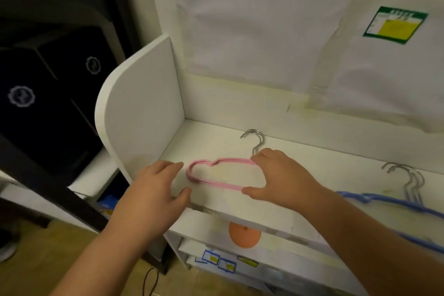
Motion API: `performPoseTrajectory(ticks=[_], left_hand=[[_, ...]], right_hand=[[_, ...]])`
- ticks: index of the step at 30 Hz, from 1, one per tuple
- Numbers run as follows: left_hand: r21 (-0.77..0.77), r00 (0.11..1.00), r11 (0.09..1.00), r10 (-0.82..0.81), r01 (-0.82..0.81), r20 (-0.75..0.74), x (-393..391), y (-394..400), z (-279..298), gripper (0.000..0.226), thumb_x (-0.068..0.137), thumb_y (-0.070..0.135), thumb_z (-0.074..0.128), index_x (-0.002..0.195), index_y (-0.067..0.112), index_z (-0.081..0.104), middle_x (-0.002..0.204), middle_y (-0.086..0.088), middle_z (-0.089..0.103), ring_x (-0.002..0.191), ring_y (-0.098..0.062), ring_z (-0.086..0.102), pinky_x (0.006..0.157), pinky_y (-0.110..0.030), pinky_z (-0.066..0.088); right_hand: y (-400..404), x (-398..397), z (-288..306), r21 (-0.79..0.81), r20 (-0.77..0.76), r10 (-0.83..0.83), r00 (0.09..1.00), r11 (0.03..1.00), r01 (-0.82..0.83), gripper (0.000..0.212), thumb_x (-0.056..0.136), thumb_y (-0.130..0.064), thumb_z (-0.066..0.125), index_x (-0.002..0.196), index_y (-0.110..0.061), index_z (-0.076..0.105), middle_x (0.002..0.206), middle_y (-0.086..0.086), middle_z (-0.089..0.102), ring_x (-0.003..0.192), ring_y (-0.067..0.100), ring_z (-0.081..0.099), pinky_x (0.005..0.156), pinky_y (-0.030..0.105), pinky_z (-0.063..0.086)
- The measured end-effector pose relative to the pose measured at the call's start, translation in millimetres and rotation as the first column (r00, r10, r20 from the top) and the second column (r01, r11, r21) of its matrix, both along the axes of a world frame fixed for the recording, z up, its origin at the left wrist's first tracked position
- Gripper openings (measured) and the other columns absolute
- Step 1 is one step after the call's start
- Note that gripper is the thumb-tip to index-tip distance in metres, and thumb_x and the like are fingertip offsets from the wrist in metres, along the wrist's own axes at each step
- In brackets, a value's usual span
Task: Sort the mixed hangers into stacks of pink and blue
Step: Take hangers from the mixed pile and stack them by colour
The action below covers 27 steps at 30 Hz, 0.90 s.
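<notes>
A small stack of pink hangers [213, 183] lies flat on the white shelf [317, 158], with its metal hooks [257, 139] pointing toward the back wall. My right hand [281, 178] spans the middle of the stack, fingers on the upper bar and thumb on the lower bar, gripping it. My left hand [153, 190] hovers just left of the stack's rounded end with relaxed, spread fingers and holds nothing. A stack of blue hangers [394, 202] lies further right on the same shelf, partly hidden by my right forearm.
A white side panel [141, 108] closes the shelf on the left. Plastic-wrapped white board with a green and yellow label [394, 24] forms the back. Below are an orange round object [243, 235] and lower shelves. Black boxes [48, 103] stand at the left.
</notes>
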<state>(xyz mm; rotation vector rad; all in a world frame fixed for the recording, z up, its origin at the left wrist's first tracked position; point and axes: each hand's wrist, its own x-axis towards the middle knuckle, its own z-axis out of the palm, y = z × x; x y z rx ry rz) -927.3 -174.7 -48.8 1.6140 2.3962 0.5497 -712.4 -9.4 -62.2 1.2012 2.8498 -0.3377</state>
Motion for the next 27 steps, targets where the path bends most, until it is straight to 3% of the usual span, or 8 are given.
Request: performPoseTrajectory(ticks=[4,7,13,19,27], left_hand=[[0.012,0.999,0.999,-0.04,0.04,0.023,1,10,0,0.058,0.087,0.051,0.053,0.141,0.036,0.038,0.136,0.016,0.041,0.107,-0.008,0.051,0.079,-0.033,0.057],[0.044,0.995,0.995,-0.092,0.093,-0.027,8,21,1,0.057,0.087,0.049,0.053,0.141,0.033,0.041,0.137,0.014,0.044,0.118,-0.008,0.046,0.099,-0.029,0.044],[0.091,0.968,0.967,-0.229,0.238,-0.099,40,57,10,0.058,0.087,0.045,0.057,0.142,0.03,0.045,0.146,0.01,0.043,0.133,-0.012,0.039,0.109,-0.027,0.03],[0.148,0.909,0.901,-0.389,0.409,-0.148,116,87,37,0.061,0.083,0.047,0.059,0.14,0.029,0.045,0.143,0.004,0.046,0.129,-0.018,0.043,0.105,-0.035,0.039],[0.178,0.755,0.736,-0.619,0.654,-0.214,283,73,69,0.058,0.086,0.045,0.059,0.139,0.028,0.047,0.14,0.004,0.048,0.126,-0.018,0.046,0.101,-0.033,0.04]], right_hand=[[-1,1,1,0.006,0.004,0.0,1.0,1.0,0.0,0.077,0.074,-0.074,0.056,0.133,-0.027,0.045,0.124,-0.007,0.05,0.111,0.015,0.048,0.094,0.034,0.044],[-2,12,8,0.024,-0.029,-0.032,0.999,0.999,0.033,0.076,0.076,-0.074,0.054,0.137,-0.029,0.042,0.128,-0.009,0.048,0.115,0.015,0.047,0.097,0.033,0.042],[-11,96,33,0.066,-0.156,-0.285,0.946,0.952,0.298,0.063,0.087,-0.059,0.055,0.141,-0.031,0.041,0.145,-0.011,0.043,0.129,0.01,0.041,0.108,0.029,0.034],[-57,222,69,0.155,-0.273,-0.531,0.802,0.799,0.582,0.06,0.083,-0.052,0.064,0.136,-0.028,0.048,0.14,-0.008,0.05,0.127,0.012,0.047,0.106,0.03,0.037],[-165,390,88,0.199,-0.373,-0.706,0.602,0.573,0.795,0.056,0.082,-0.048,0.064,0.132,-0.024,0.053,0.131,-0.005,0.054,0.108,0.016,0.054,0.085,0.029,0.045]])
